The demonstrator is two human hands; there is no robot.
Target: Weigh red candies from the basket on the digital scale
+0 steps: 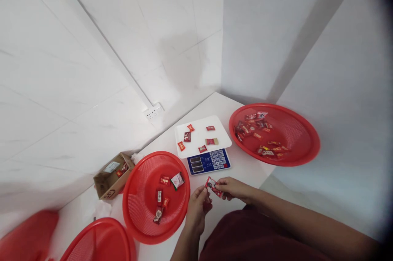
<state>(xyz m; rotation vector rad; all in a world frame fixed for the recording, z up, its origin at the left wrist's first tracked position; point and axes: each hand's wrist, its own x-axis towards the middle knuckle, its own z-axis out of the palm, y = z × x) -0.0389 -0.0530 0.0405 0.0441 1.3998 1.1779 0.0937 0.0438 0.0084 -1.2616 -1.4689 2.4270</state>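
Here, we hold one red wrapped packet (215, 187) with both hands, in front of the scale (208, 161) and near its keypad edge. Our left hand (198, 203) grips the near-left end between thumb and fingers; a second reddish piece shows below that thumb, but we cannot tell whether it is a separate item. Our right hand (232, 188) pinches the opposite end — both hands are closed on the same wrapper. The scale carries a white pan (199, 125), on which we count six small candies (187, 136), spaced apart. To the right of the pan, we find a red mesh basket, the right basket (302, 130), with many wrapped candies gathered in two groups. Left of our hands stands the middle basket (155, 237), holding several red candies and one white-and-green packet (177, 180). Beyond it, tilted in view, we note an open cardboard box (106, 184) with a few red wrappers inside. A third basket (101, 232) is cut off by the lower edge — all are grouped about the white table (254, 167).
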